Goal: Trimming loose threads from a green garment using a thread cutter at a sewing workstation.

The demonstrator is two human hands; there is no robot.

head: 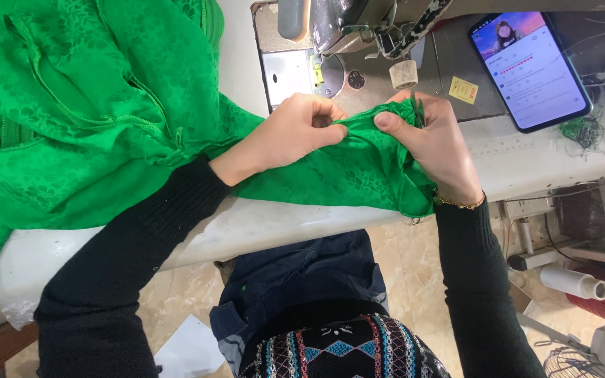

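Starting at the left, I'm looking at the bulk of the green fabric (85, 105) heaped over the white worktop (260, 231), its far side cut off by the frame edge. Moving in, the left hand (288, 133) is pinched shut on a fold of that fabric, fingers curled under so I can't see how much cloth they hold. Right beside it, nearly touching, the right hand (432, 143) is clamped on the same bunched edge, thumb pressed on top. To do this well, I'd judge both hands should keep the fold taut between them and the edges aligned, with the heap's weight resting on the worktop so it doesn't drag. Just behind the hands sits the sewing machine (358, 28); its needle area is hard to make out. Further right lies a phone (530, 70) with a lit screen, then tangled green thread scraps (586, 129), too small to read clearly.
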